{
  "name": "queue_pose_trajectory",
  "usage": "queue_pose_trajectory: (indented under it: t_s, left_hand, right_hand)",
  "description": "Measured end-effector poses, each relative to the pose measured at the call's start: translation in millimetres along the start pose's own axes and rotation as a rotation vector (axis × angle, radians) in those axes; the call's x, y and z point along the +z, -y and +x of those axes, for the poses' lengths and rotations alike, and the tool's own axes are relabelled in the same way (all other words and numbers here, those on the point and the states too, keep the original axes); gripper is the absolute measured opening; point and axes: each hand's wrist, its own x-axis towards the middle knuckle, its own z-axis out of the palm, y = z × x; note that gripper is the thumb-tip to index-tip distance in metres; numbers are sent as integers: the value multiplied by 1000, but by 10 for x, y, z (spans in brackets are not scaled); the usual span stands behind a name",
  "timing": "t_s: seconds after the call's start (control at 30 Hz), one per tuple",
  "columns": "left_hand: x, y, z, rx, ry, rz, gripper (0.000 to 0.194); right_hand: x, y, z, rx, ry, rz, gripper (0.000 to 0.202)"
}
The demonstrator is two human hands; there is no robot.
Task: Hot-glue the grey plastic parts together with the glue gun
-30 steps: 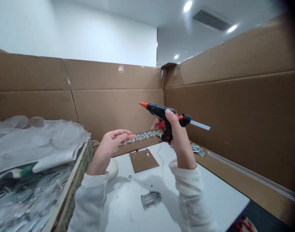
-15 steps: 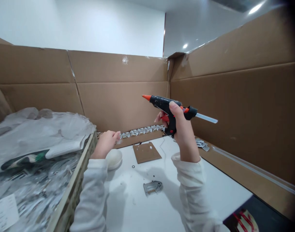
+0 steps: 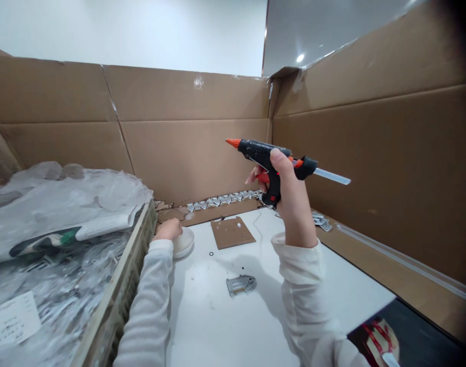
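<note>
Left hand (image 3: 169, 229) lowered from mid-air to left edge of white bowl (image 3: 185, 251).

Open lane over the near white tabletop (image 3: 208, 334), metal part (image 3: 240, 286) low midway, bowl (image 3: 185, 247) at far left, crate (image 3: 131, 261) blocking left, cardboard walls (image 3: 386, 168) closing far and right sides.

black glue gun (image 3: 260, 149) raised; bowl (image 3: 185, 251) upright

2 cardboard walls (image 3: 195, 158) meet behind a white table (image 3: 217, 331), below a ceiling light (image 3: 300, 58).
</note>
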Motion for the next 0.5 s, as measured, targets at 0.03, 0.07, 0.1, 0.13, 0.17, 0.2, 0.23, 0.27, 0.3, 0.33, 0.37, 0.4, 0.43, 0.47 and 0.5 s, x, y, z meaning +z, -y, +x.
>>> queue_pose_trajectory:
  t_s: [0.03,0.07,0.1,0.13,0.17,0.2,0.23,0.27,0.3,0.33,0.37,0.4,0.43,0.47,0.5]
  left_hand:
    - [-28,0,-16,-1,-6,1,11]
    - [-59,-6,-40,2,-12,-1,12]
    - [-92,-20,-71,15,-19,-11,13]
    - [-129,-46,-109,43,-28,-30,13]
    - [-166,-85,-155,90,-36,-58,14]
    - [-204,-140,-207,153,-33,-87,14]
    - [-239,-213,-263,229,-18,-112,15]
    - [-268,-304,-324,309,15,-125,15]
    - [-286,-411,-386,381,66,-115,15]
    - [-292,-533,-449,444,120,-88,15]
    - [-281,-665,-510,494,168,-46,15]
    - [-253,-801,-567,541,203,3,15]
    - [-208,-937,-620,585,230,57,14]
    - [-149,-1064,-666,624,247,106,13]
    - [-77,-1178,-705,643,269,137,13]
  right_hand:
    - [-1,0,-1,-4,-1,9,40]
    - [-1,1,-5,-9,-1,14,39]
    - [-1,4,-9,-15,0,17,39]
    - [0,8,-15,-21,1,15,39]
    - [2,15,-21,-31,-1,12,38]
    - [5,22,-28,-44,-2,10,38]
    - [9,30,-34,-58,-2,10,37]
    - [13,38,-40,-71,-1,13,36]
    - [17,45,-44,-80,1,16,36]
    - [21,52,-46,-84,7,15,35]
    - [24,57,-47,-81,15,10,35]
    - [26,61,-48,-75,23,3,35]
    - [28,63,-48,-71,28,-5,35]
    - [29,65,-48,-68,31,-15,35]
    - [29,67,-48,-66,33,-25,35]
